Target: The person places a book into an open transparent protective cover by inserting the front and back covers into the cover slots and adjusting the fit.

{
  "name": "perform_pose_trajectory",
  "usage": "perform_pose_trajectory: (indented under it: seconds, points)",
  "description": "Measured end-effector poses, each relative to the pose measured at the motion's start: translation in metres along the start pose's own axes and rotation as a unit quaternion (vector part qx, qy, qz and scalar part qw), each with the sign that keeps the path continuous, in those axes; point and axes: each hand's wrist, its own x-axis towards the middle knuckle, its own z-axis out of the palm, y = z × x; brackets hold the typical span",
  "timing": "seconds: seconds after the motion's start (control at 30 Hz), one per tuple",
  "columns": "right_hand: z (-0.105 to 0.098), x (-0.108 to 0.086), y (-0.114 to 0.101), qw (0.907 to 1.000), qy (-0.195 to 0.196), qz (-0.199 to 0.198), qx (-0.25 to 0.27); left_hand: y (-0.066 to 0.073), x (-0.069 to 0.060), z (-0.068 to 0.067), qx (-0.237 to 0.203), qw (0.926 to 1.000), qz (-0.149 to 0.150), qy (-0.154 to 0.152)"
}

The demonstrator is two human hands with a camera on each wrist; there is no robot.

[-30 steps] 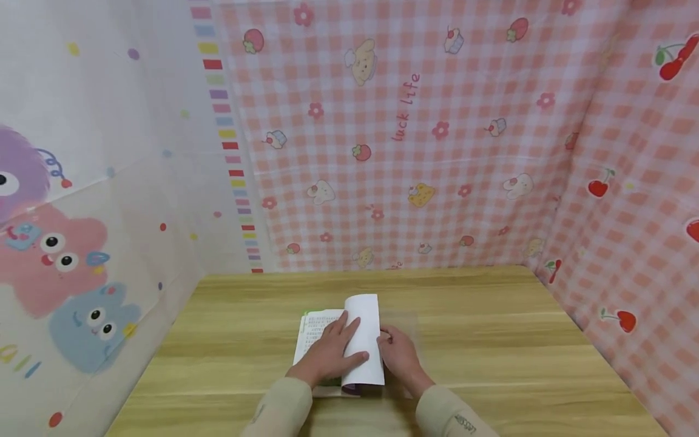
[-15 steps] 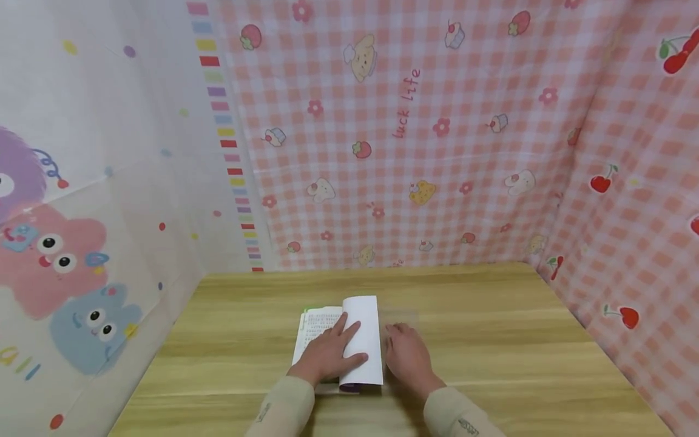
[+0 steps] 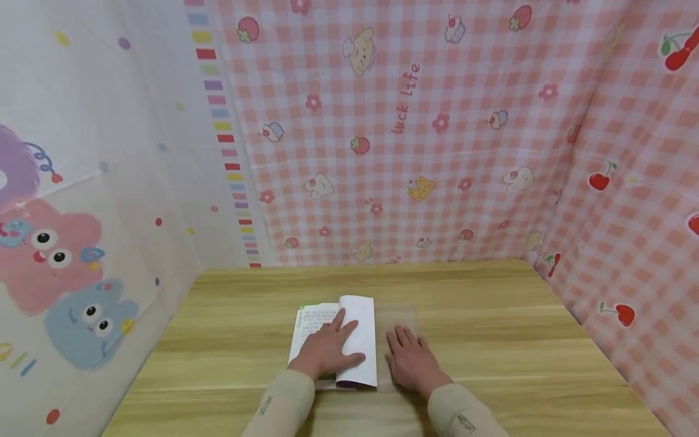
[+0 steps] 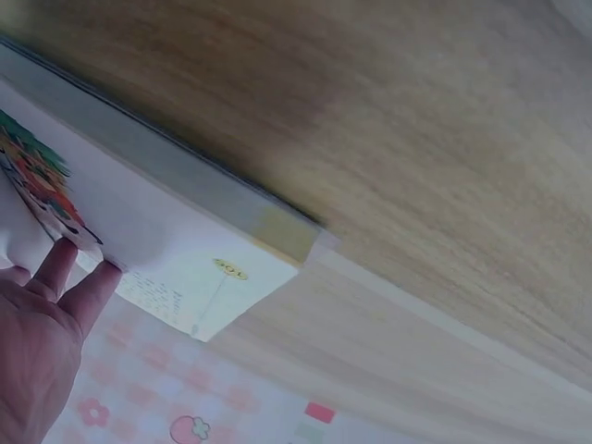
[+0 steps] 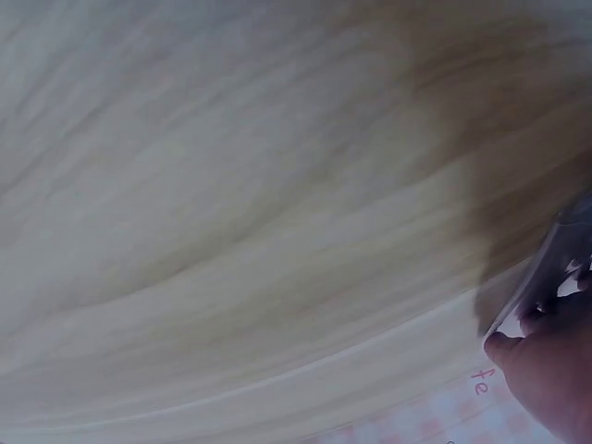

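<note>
The checked cloth point(image 3: 349, 121) fills the far side, beyond the book, and below it the table point(image 3: 491, 340) spreads out on every side of the book. And there is the book point(image 4: 194, 240) itself, in the middle of the table: light, by the look of it, limp in the leaves and firm along the spine, so best taken by the spine side or the whole stack of pages. The white sheet point(image 3: 361, 315) bows over the book's right part, springy and easy to crease; a flat palm suits it better than a pinch. Just past the book's right edge lies the clear film point(image 3: 397, 312), thin, probably slippery, likeliest to lift by a free edge; how far it runs under the book cannot be told. On the book, the left hand point(image 3: 327, 352) spreads its fingers wide across page and sheet, pressing, gripping nothing. Right of the book, the right hand point(image 3: 412, 361) lies flat on the film, fingers straight and close together.
</note>
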Motion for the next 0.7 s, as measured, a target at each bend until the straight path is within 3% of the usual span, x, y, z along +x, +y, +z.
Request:
perform_pose_trajectory:
  seconds: [0.23, 0.47, 0.7]
  points:
    - [0.0, -0.004, 0.004, 0.9997, -0.013, -0.003, 0.018, 0.006, 0.001, -0.001, 0.045, 0.999, 0.007, -0.002]
    - [-0.007, -0.004, 0.002, 0.9995, -0.025, 0.004, 0.016, 0.011, 0.003, -0.005, 0.058, 0.9982, 0.005, -0.016]
    - [0.014, 0.0, 0.014, 0.9998, -0.007, -0.003, 0.016, 0.022, 0.002, -0.01, 0.07, 0.9969, -0.004, -0.036]
